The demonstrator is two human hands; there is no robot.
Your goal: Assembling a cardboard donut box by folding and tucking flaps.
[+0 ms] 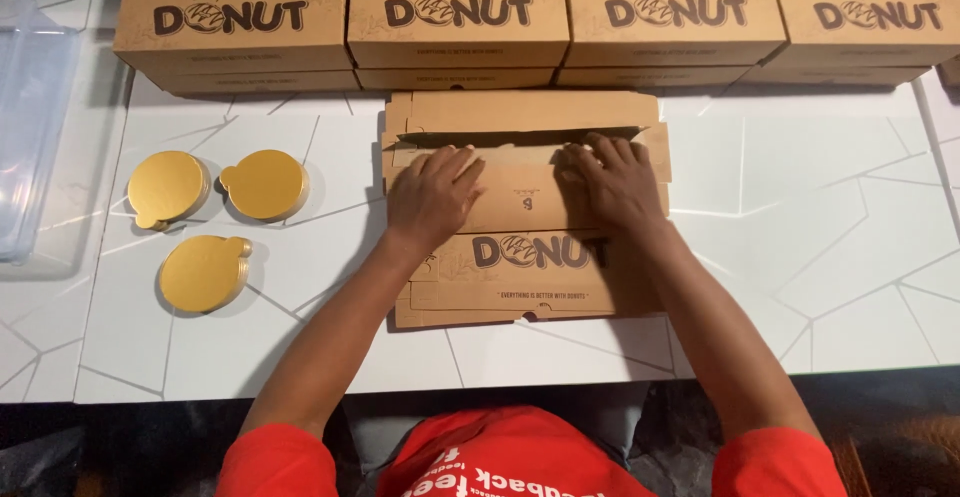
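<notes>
Red sleeves sit at the bottom, nearest the camera, and two bare arms reach out from them over the white tabletop [800, 257]. Both hands press flat on a brown cardboard box [530, 257] that lies unfolded in the middle of the tabletop. The left hand [432, 197] rests with its fingers [455, 162] spread open on a folded flap, gripping nothing. The right hand [615, 182] lies just beside it, fingers also stretched flat on the same flap, holding nothing. To the left, well apart from the box, lie three round gold discs [205, 272]. A clear plastic tray [30, 117] sits at the far left edge. Farthest away, a row of closed brown boxes [460, 22] stands stacked along the back.
</notes>
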